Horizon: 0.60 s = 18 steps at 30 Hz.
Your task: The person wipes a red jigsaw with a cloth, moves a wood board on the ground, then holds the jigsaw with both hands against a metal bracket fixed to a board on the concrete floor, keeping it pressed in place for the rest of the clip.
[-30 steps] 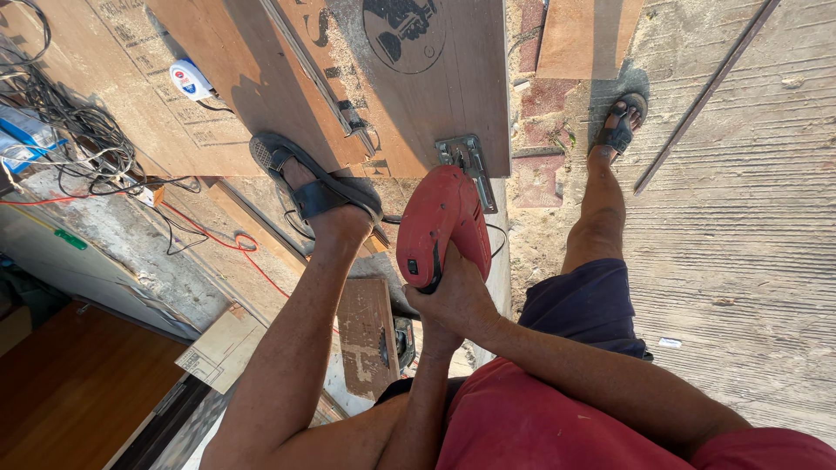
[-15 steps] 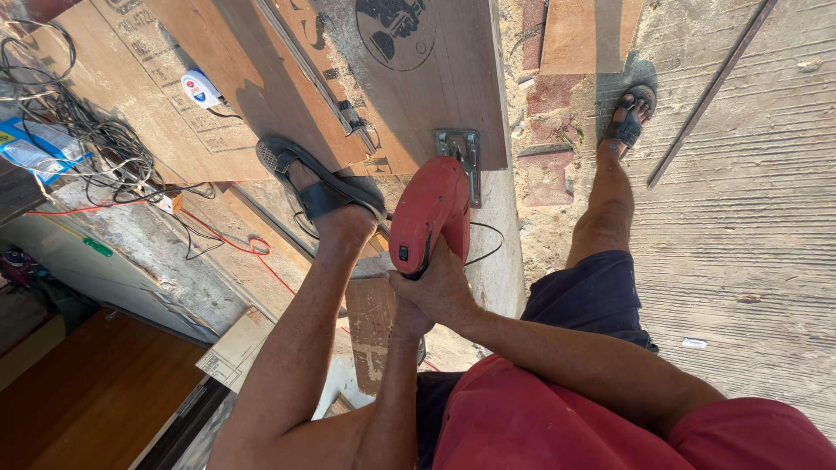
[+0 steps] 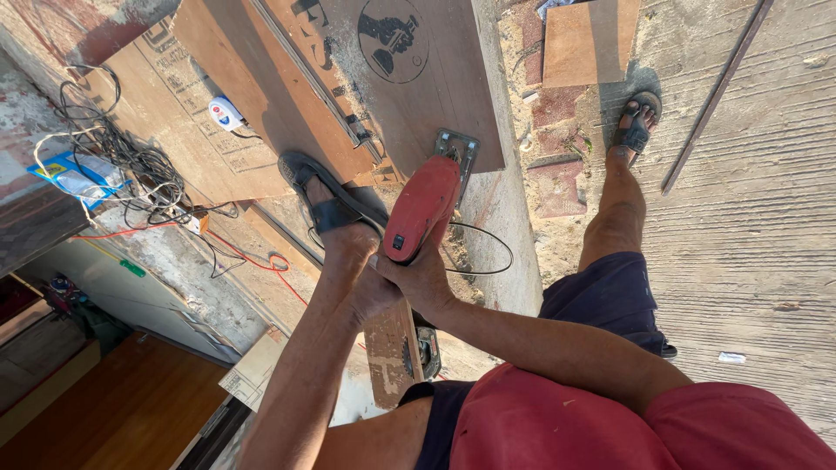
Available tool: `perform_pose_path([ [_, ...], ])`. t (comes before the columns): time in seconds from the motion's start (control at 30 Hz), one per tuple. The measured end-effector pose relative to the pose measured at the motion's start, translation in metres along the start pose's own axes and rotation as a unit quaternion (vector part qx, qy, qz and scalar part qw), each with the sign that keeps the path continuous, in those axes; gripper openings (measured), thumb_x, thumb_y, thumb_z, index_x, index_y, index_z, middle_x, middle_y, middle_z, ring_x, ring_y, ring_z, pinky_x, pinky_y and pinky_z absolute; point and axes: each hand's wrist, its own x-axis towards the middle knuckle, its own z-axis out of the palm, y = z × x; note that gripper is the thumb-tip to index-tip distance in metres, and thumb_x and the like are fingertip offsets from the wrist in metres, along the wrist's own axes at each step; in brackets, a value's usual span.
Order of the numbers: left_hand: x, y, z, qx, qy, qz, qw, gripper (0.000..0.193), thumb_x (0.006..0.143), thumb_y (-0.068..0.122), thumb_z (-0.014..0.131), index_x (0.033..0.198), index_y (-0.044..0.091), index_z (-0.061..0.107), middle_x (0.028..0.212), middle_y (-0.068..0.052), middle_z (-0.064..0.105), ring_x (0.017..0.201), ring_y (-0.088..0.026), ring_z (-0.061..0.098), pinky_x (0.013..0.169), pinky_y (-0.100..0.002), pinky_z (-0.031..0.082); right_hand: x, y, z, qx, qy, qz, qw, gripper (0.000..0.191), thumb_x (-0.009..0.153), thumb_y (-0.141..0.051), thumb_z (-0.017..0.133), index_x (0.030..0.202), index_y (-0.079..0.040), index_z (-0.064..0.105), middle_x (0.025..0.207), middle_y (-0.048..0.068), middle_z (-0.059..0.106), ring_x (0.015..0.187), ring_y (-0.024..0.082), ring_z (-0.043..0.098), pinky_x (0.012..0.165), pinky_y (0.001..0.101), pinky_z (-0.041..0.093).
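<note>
1. The person stands over a brown plywood sheet (image 3: 435, 96) that lies on the ground, and holds a red jigsaw (image 3: 422, 209) with its metal base plate (image 3: 459, 155) resting at the near edge of the sheet.
2. The right hand (image 3: 427, 278) wraps the rear of the saw's handle, fingers closed firmly round it.
3. The left hand (image 3: 370, 292) is pressed against the right, just below the saw. Its fingers look curled in as well, though whether they grip the tool itself or only brace the other hand I cannot tell.
4. One sandalled foot (image 3: 326, 200) is planted on the boards just beside the saw, seemingly pinning the wood down. The other foot (image 3: 636, 126) stands well apart on the concrete.
5. The saw's black cable (image 3: 488, 252) loops behind the tool, near the hands.
6. My reading is that a cut is at its very start: the base plate sits at the sheet's edge, with sawdust scattered along it.
7. The next move would call for keeping the plate flat on the plywood, steady forward pressure, the cable kept behind the blade and the foot clear of the cutting line.
8. A tangle of wires (image 3: 131, 174) lies to the left.
</note>
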Motion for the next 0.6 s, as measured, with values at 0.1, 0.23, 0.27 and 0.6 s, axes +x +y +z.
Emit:
perform_pose_path([
  [0.1,-0.032,-0.002,-0.016,0.433,-0.141,0.113,0.883,0.075,0.083,0.041,0.077,0.143,0.009,0.045,0.134,-0.012,0.058,0.119,-0.024,0.058,0.103,-0.039,0.048,0.003,0.002,0.009,0.030,-0.008,0.009,0.999,0.032,0.085,-0.015,0.082,0.108,-0.005,0.062,0.101,0.004,0.066,0.096,0.014,0.065,0.088,0.0342,0.057],
  [0.23,-0.027,0.007,-0.029,0.574,-0.234,0.230,0.750,0.095,0.075,0.029,0.087,0.151,0.006,0.036,0.143,-0.020,0.052,0.130,-0.032,0.055,0.108,-0.042,0.046,0.006,0.007,0.026,0.081,0.015,-0.019,0.996,0.037,0.081,-0.008,0.080,0.111,-0.007,0.058,0.104,0.001,0.061,0.100,0.013,0.062,0.090,0.0331,0.054],
  [0.27,-0.024,0.008,-0.030,0.565,-0.248,0.244,0.748,0.100,0.073,0.026,0.089,0.154,0.005,0.034,0.146,-0.022,0.051,0.132,-0.033,0.054,0.110,-0.043,0.045,0.007,0.008,0.029,0.104,0.023,-0.063,0.992,0.037,0.082,-0.005,0.080,0.112,-0.006,0.059,0.107,0.002,0.060,0.102,0.014,0.060,0.094,0.0332,0.053],
  [0.6,-0.023,0.042,-0.033,0.525,-0.235,0.158,0.803,0.107,0.072,0.036,0.090,0.159,0.007,0.034,0.151,-0.017,0.056,0.138,-0.030,0.059,0.112,-0.042,0.050,0.014,0.017,0.055,0.192,0.040,0.028,0.980,0.042,0.080,-0.006,0.083,0.115,-0.008,0.059,0.109,-0.001,0.060,0.105,0.010,0.060,0.092,0.0309,0.054],
])
